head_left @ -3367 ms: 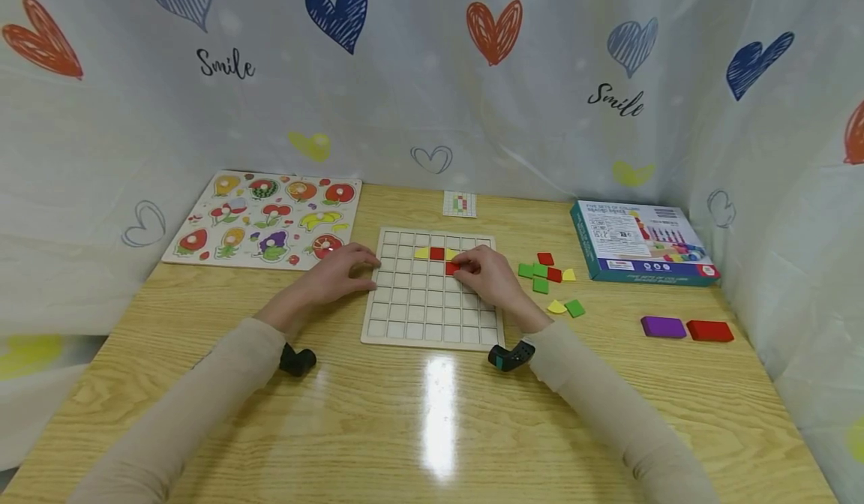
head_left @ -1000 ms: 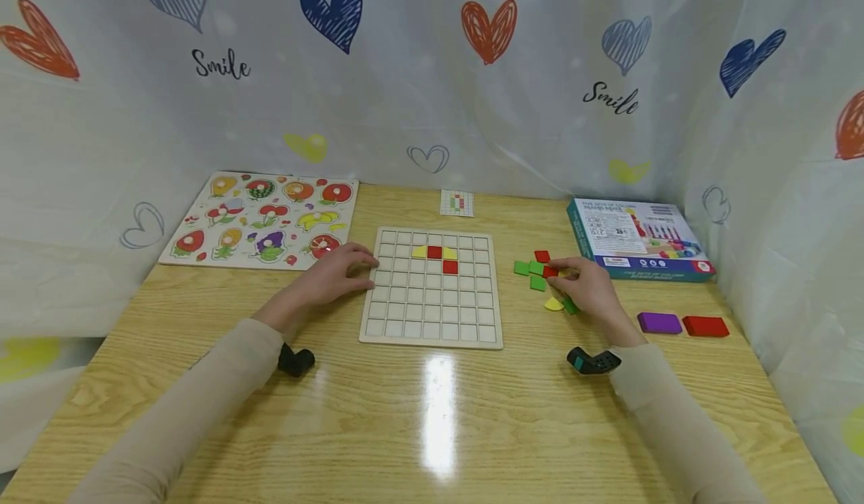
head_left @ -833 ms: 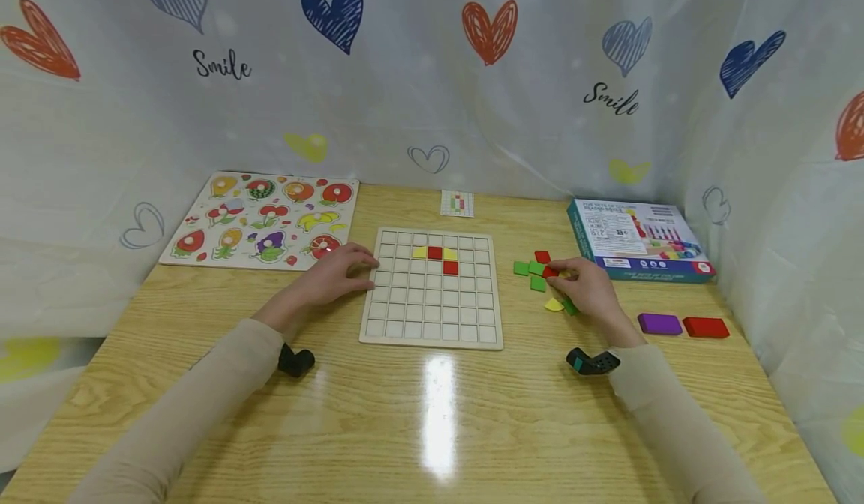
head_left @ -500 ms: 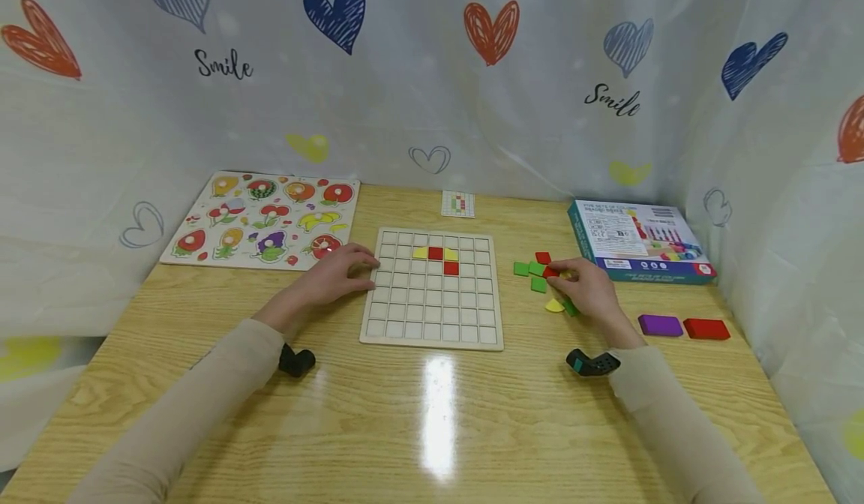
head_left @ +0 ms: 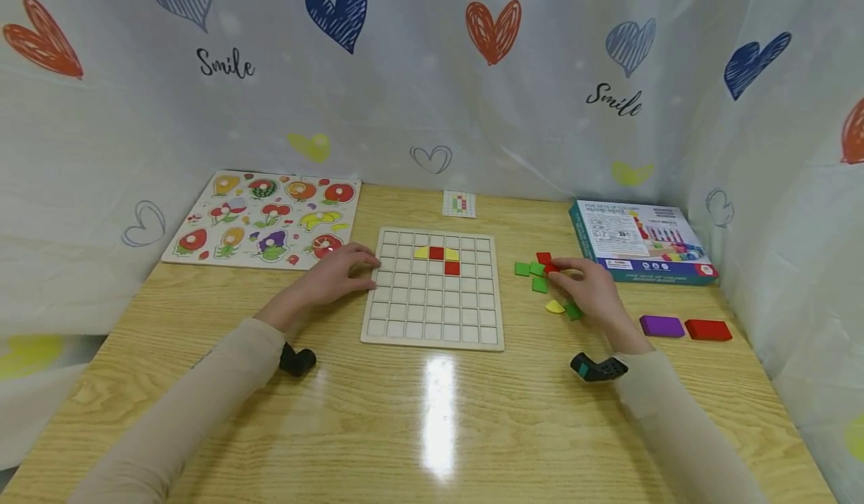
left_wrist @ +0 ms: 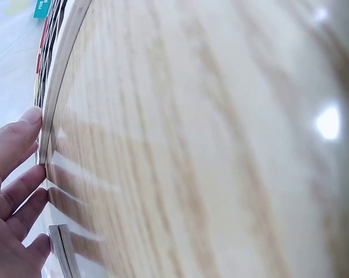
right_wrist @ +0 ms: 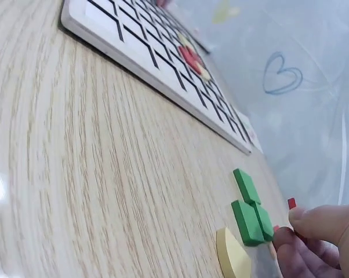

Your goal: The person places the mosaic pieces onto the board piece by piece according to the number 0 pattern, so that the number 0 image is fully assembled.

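Observation:
A square wooden grid board (head_left: 432,309) lies mid-table with two red tiles (head_left: 436,253) and two yellow pieces (head_left: 421,253) in its cells. My left hand (head_left: 343,273) rests loosely at the board's left edge, thumb and fingertips touching the rim in the left wrist view. Right of the board, my right hand (head_left: 589,291) pinches a red tile (right_wrist: 291,203) between thumb and fingers. Near it lie several green tiles (head_left: 539,285), another red tile (head_left: 543,257) and a yellow quarter-round piece (head_left: 555,307). The hand hides part of this group.
A small pattern card (head_left: 460,204) lies behind the board. At back left is a fruit peg puzzle (head_left: 270,219), close behind my left hand. A flat toy box (head_left: 644,241) lies at back right, with a purple block (head_left: 662,326) and a red block (head_left: 708,330) in front.
My right hand has moved from the board to the loose tiles on the right, leaving a red tile in the grid. It now pinches another red tile. My left hand stays put.

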`<state>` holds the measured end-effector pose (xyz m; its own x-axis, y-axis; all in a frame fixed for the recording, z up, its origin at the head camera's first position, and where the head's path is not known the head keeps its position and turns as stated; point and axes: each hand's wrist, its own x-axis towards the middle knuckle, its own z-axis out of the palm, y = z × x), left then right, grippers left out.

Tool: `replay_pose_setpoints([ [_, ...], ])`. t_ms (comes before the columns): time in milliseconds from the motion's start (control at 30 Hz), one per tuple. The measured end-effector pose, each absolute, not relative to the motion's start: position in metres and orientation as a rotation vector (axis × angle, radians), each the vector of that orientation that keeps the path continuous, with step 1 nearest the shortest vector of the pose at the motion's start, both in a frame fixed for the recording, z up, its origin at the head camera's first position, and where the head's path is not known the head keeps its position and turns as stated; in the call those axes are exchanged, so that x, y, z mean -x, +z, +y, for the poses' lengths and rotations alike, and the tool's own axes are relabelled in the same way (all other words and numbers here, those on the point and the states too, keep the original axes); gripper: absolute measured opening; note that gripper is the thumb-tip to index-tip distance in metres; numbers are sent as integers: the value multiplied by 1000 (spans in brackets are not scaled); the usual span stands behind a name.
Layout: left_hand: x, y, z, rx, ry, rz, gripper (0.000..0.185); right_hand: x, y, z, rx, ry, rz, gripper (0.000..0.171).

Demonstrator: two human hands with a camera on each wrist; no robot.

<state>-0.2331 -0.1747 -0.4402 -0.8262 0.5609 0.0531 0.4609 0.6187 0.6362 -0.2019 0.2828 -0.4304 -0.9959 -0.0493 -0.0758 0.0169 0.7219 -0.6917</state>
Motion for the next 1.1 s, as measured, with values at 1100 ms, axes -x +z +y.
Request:
replay_pose_setpoints([
  [1100,235,-441,-176,-854,979,2688,35,201,-432,167,532,-1134,2755,27],
])
